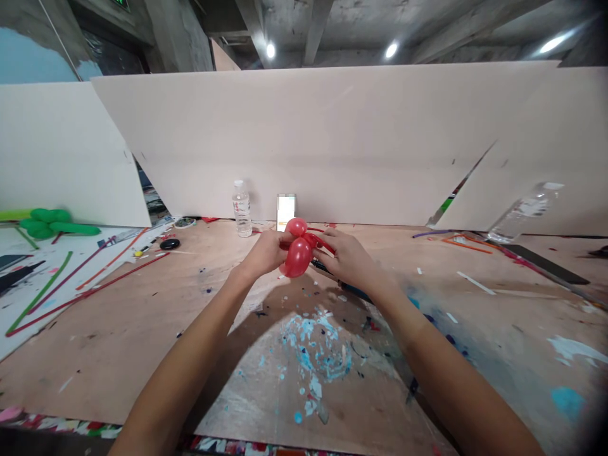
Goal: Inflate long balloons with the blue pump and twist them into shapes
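Observation:
Both my hands meet above the middle of the table around a red balloon (299,257) twisted into round bubbles. My left hand (269,253) grips its left side, with the fingers partly hidden behind the bubbles. On the other side, my right hand (346,256) pinches the thin, limp red end near the twist. Behind the balloon, a phone (286,209) with a bright screen leans upright against the white board. A dark, long tool (354,291) lies on the table under my right hand, partly covered.
A water bottle (242,210) stands at the back; another bottle (525,212) tilts at the right. Uninflated balloons (90,292) and a green balloon shape (50,223) lie left, near a black round object (170,244). White boards (332,139) close off the back. Dried paint (316,354) marks the table.

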Motion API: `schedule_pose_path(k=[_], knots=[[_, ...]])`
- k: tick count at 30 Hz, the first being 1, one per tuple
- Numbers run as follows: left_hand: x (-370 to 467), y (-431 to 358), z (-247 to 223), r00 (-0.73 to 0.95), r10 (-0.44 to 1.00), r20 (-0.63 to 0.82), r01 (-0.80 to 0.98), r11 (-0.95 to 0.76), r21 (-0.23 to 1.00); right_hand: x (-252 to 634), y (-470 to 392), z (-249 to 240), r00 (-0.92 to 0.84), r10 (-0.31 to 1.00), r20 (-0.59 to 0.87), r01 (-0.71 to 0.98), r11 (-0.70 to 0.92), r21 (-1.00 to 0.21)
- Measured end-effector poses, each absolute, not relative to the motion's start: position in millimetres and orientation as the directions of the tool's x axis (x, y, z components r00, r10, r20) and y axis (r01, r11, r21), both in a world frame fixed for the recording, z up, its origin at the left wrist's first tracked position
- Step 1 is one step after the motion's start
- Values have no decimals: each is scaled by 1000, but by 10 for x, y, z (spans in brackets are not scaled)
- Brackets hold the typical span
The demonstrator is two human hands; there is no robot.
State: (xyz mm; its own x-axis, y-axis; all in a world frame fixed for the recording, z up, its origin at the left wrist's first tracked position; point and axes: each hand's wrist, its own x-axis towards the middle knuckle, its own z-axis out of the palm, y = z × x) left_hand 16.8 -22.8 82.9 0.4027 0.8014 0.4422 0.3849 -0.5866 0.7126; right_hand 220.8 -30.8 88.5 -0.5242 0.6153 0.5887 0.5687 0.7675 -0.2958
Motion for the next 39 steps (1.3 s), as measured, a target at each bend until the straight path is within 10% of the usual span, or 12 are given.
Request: schedule_pose_path(k=[25,30,39], knots=[[-64,-100,776,464,830,309,427,-515,743,2133,-322,920,-413,775,478,406,626,-666],[-70,-50,699,405,856,323,626,-517,584,2322,-316,1030,-410,859,306,52,357,-933],[15,-33,649,406,851,332,713,-523,467,2225,-363,1064,-586,735,341,-238,247,-939]])
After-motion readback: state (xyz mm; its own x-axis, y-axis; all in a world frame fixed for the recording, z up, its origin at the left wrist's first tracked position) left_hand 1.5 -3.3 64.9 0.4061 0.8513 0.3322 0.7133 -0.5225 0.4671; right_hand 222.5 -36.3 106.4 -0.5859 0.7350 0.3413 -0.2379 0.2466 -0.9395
